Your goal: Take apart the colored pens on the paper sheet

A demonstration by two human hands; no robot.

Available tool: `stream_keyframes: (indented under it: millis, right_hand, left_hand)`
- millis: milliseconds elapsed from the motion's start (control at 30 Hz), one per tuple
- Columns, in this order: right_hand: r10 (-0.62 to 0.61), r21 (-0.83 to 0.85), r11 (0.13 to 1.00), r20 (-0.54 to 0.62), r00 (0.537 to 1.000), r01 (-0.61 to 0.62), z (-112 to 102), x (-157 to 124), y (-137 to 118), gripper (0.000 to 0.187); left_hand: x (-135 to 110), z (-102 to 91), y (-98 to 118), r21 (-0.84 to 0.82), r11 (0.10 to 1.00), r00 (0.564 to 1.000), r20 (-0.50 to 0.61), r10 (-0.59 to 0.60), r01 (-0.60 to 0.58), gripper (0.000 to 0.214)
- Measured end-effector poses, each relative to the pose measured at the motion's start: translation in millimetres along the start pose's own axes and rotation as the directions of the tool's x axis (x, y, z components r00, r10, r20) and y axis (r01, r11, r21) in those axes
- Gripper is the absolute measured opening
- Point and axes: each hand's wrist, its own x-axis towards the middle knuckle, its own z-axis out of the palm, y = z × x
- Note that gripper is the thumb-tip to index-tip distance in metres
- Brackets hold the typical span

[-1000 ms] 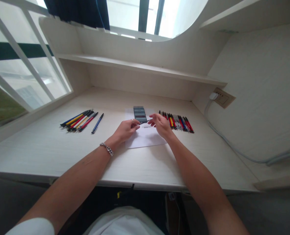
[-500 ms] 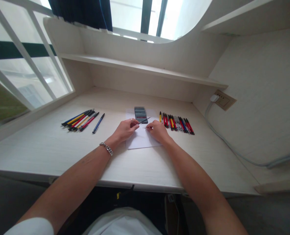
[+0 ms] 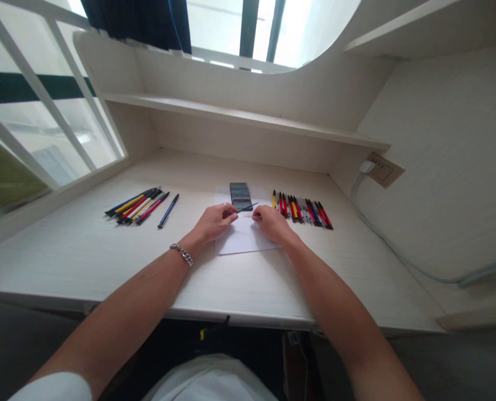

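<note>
My left hand and my right hand meet over a white sheet of paper in the middle of the desk. The left fingers pinch a thin dark pen that points up and right. My right hand's fingers are curled, with their tips close to the pen's end; what they hold is too small to make out. A dark phone lies just beyond the hands on the paper's far edge.
A bundle of several coloured pens lies at the left, with one blue pen beside it. Several more pens lie in a row at the right. A wall socket with a cable sits at the far right, below a shelf.
My right hand has come down from in front of the right row of pens to the paper, closer to the left hand. The left hand has hardly moved.
</note>
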Motion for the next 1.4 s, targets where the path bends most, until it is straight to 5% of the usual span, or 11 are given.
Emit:
stream_keyframes:
  millis: [200,400,1033,1233,1400]
  right_hand:
    - [0.042,0.351,0.935,-0.273,0.961,0.058,-20.8,-3.2,18.7,0.011]
    - [-0.032,0.327,0.932,-0.353,0.935,0.155,-25.8,-6.8,14.2,0.014]
    - [-0.124,0.222,0.953,-0.337,0.933,0.207,-23.6,-8.7,11.5,0.015]
    - [-0.124,0.303,0.929,-0.293,0.948,0.215,-11.0,-8.9,2.5,0.015]
    - [-0.040,0.361,0.924,-0.232,0.972,0.124,0.2,-1.7,12.0,0.034]
  left_hand:
    - [0.0,-0.1,1.0,0.000,1.000,1.000,0.009,-0.020,0.020,0.024]
    - [-0.9,-0.3,2.4,0.007,1.000,1.000,0.016,-0.012,0.011,0.025]
    - [-0.8,1.3,1.5,0.003,1.000,1.000,0.012,-0.013,0.013,0.025]
    - [-2.3,1.4,2.6,-0.002,1.000,0.999,0.033,-0.005,0.005,0.024]
    - [-1.6,0.8,2.6,0.003,1.000,1.000,0.015,-0.013,0.013,0.024]
